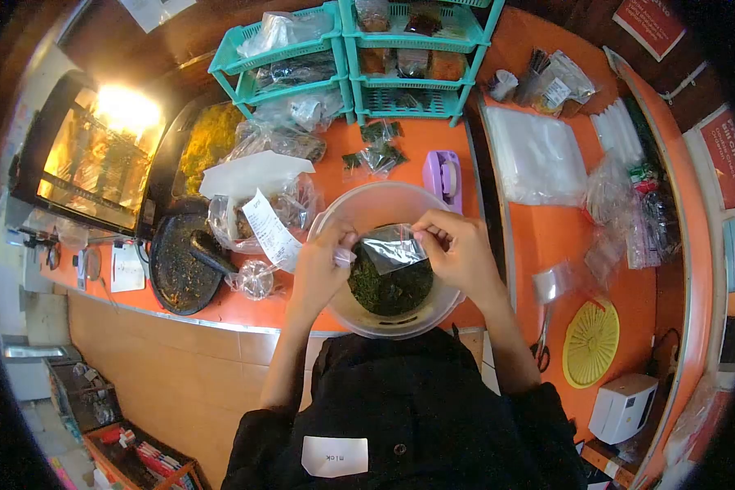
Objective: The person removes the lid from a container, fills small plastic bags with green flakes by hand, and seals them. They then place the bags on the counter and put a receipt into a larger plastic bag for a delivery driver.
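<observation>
Both hands hold a small clear plastic bag point(394, 249) stretched between them above a round translucent tub point(339, 314). My left hand point(325, 260) pinches one side of the bag, and my right hand point(452, 245) pinches its upper right corner. Dark green shredded leaves point(388, 292) fill the bottom of the tub. Behind the tub lie small bags of dark green leaves point(381, 145). A purple tape dispenser point(443, 175) stands just beyond my right hand. A paper receipt point(271, 231) lies near my left hand.
A black stone mortar point(171, 282) with a pestle point(211, 253) sits at the left, near a lit glass cabinet point(98, 159). Teal racks point(400, 102) stand at the back. On the right are plastic bags point(539, 159), scissors point(541, 351) and a yellow woven tray point(591, 345).
</observation>
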`<state>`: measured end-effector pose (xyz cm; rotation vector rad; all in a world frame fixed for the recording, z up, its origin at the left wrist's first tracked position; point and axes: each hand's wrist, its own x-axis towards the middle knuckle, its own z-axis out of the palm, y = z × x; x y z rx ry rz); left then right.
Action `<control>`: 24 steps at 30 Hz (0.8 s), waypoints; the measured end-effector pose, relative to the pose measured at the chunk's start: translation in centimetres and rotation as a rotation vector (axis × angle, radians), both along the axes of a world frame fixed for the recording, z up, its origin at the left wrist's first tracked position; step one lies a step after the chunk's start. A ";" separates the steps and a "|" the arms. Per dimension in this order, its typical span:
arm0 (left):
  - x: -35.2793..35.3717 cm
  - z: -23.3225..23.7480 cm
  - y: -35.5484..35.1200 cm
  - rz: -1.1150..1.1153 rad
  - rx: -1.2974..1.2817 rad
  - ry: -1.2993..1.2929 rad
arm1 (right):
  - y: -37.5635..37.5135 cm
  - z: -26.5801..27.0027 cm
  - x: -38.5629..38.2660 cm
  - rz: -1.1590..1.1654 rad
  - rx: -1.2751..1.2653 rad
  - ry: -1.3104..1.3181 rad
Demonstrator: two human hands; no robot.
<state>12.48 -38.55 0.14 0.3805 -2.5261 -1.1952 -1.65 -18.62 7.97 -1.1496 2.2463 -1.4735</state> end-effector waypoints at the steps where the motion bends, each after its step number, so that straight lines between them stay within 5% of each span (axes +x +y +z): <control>1: -0.4 0.8 0.6 0.087 -0.021 0.021 | 0.0 0.2 0.2 -0.015 0.020 0.013; 6: -1.0 5.2 4.1 -0.033 -0.076 0.103 | -1.1 -1.9 1.2 -0.098 0.082 0.150; 13: -1.3 2.3 4.1 0.048 0.001 0.203 | -2.4 -1.0 0.7 -0.057 0.126 -0.026; 16: -1.2 2.5 2.7 0.116 -0.022 0.294 | -3.2 -1.3 -1.6 -0.010 0.172 0.133; 19: -1.0 1.9 1.9 0.188 0.075 0.257 | -4.7 -6.1 -4.1 0.369 0.378 0.406; 22: -1.1 1.2 1.7 0.234 0.114 0.229 | -7.2 -10.2 -4.4 0.698 0.732 0.318; 24: -1.0 1.2 1.5 0.250 0.111 0.233 | -8.9 -12.5 -3.7 0.850 0.921 0.568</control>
